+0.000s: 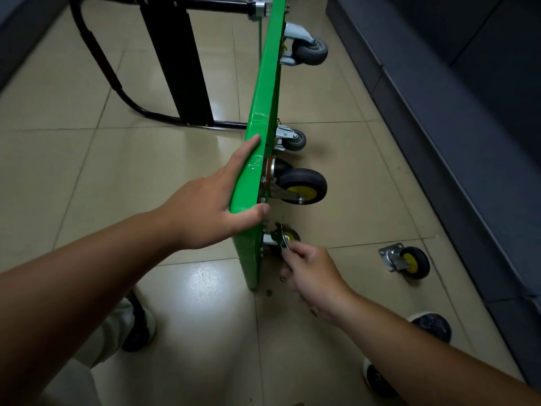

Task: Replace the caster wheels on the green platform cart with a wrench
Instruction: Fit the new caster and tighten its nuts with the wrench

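The green platform cart (265,92) stands on its side edge on the tiled floor, wheels facing right. My left hand (218,200) grips its upper near edge, thumb wrapped over the rim. My right hand (310,272) holds a small metal wrench (281,237) whose head sits at the base of the lowest caster (288,237), a yellow-hubbed wheel mostly hidden behind the wrench. Just above it is mounted a larger black caster with a yellow hub (301,187). Two grey casters (294,139) (310,49) are fixed farther along the deck.
A loose yellow-hubbed caster (408,262) lies on the floor to the right. The cart's black handle (99,54) lies folded out on the left. A dark cabinet base (439,112) runs along the right. My shoes (430,326) (137,326) are near the bottom. Small hardware (283,278) lies by the cart's corner.
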A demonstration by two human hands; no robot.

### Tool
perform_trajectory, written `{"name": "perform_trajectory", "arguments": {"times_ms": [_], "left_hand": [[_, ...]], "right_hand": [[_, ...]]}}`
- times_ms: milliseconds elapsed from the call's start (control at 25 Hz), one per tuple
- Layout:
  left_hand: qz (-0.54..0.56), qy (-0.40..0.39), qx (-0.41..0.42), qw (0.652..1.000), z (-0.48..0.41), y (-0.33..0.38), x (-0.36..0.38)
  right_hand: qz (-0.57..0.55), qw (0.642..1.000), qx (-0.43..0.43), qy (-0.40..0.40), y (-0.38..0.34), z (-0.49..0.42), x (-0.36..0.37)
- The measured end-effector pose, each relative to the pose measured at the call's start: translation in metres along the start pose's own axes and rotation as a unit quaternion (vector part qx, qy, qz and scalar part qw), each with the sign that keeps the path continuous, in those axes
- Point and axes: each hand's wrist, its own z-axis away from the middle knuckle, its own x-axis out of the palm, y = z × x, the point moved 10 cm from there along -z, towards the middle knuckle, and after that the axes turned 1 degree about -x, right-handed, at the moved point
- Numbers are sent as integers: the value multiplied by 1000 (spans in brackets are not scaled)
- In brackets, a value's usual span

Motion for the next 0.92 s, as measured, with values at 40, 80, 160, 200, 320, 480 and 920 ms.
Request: {"name": "perform_trajectory", "arguments": {"times_ms": [40,80,160,200,320,480,920], "left_hand": [[0,1,1,1000,0,0,0],[1,1,2,1000,0,0,1],[3,3,0,1000,-2,0,2],[5,4,-2,1000,-2,1,2],[18,5,-1,1000,-1,3,2],[29,8,-1,1000,-2,4,3],[38,16,13,999,-1,3,2]], "right_hand": [[48,998,-19,30,11,-8,-9],[82,993,-46,66,17,-15,-20],[114,976,-136,126,11,-27,-34],[121,965,-193,131,3,-30,-33],[130,941,-304,71,-12,-46,-13],[211,892,-397,58,-29,-65,6],[121,920,-373,-2,-16,-92,26]]}}
